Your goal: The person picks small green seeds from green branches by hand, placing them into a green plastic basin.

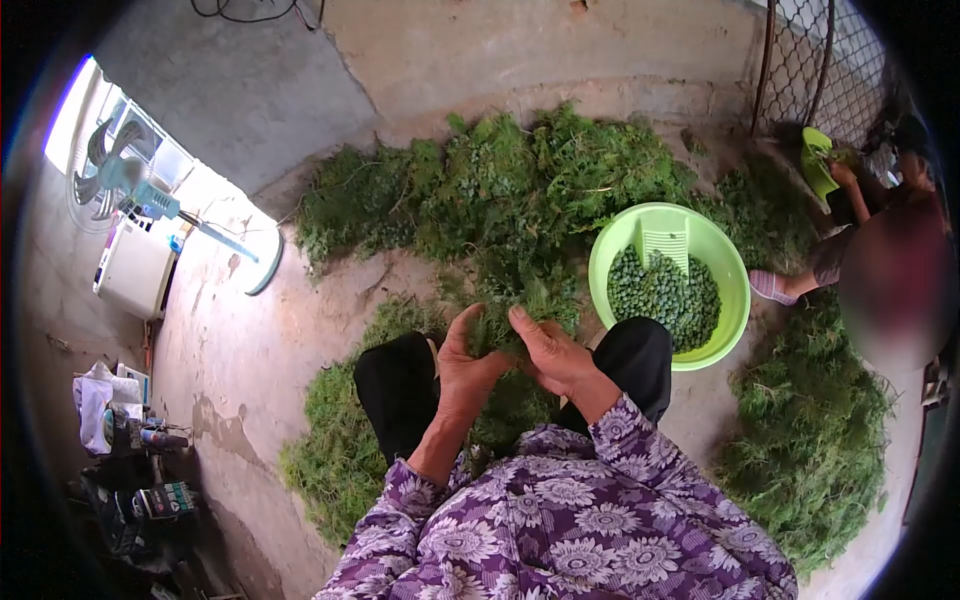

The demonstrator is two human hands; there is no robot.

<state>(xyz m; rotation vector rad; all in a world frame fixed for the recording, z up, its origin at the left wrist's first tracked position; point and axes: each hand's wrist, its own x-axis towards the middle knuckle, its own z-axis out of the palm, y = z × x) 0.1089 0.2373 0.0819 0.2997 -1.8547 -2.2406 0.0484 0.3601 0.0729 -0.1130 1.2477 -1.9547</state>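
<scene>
Both hands are close together above my lap, between my black-clad knees. My left hand (468,372) has its thumb and fingers around a green leafy sprig (492,328). My right hand (550,352) is bent around the other side of the same greenery, thumb raised, its lower fingers partly hidden. More feathery green foliage lies below and in front of them. To the right of my hands, beside my right knee, stands a light green basin (738,290) with a ribbed panel, holding many small round green berries (665,305).
Cut branches (480,180) are heaped along the wall, with more piles at left (330,450) and right (810,430). A fan (225,235) stands at the left. At the right edge another person (890,240) reaches to a green basin (815,175).
</scene>
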